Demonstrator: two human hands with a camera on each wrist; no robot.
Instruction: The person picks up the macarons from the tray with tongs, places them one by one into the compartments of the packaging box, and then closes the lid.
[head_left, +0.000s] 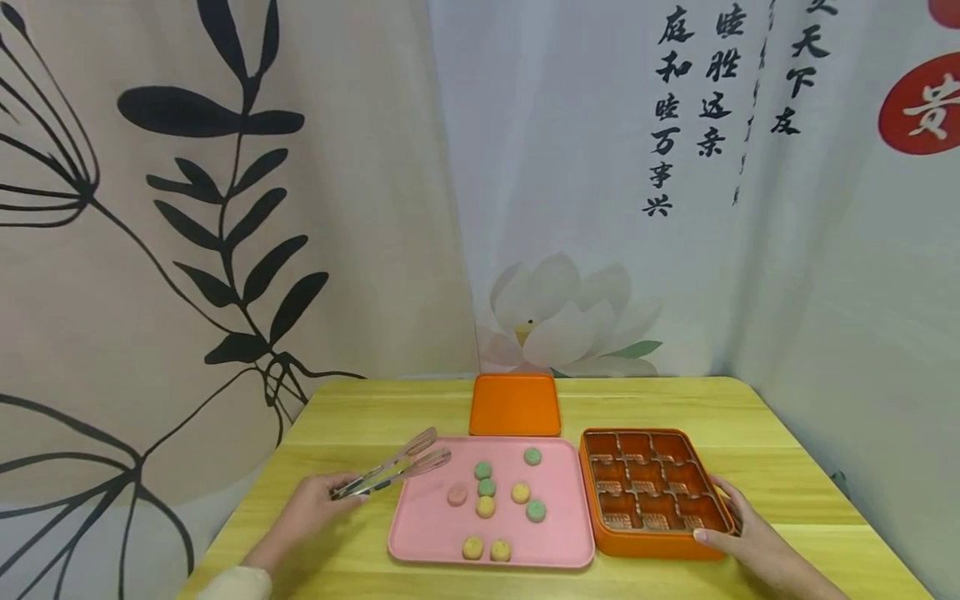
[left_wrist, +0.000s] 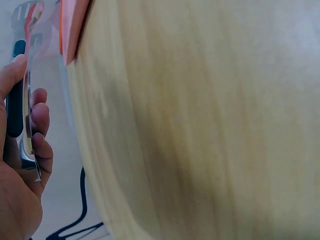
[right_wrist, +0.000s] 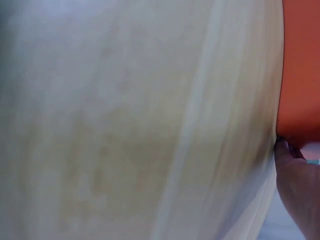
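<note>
My left hand [head_left: 315, 507] holds a pair of metal food tongs [head_left: 429, 461] at the left edge of a pink tray [head_left: 442, 542]. The tongs' arms are spread, with nothing between their tips. In the left wrist view, thumb and fingers lie on opposite sides of the tongs' dark grip [left_wrist: 16, 110]. My right hand [head_left: 757, 540] grips the near right corner of an orange box [head_left: 652, 546], thumb at the front and fingers at the side. A clear divided insert [head_left: 643, 475] sits inside the box. Round pastries lie on the tray: several green [head_left: 536, 510], several yellow [head_left: 500, 550], one pink [head_left: 457, 494].
An orange lid or shallow tray [head_left: 515, 404] lies behind the pink tray at the table's back edge. The box stands close against the tray's right side. A printed curtain [head_left: 390, 208] hangs behind the wood-grain table [head_left: 337, 575].
</note>
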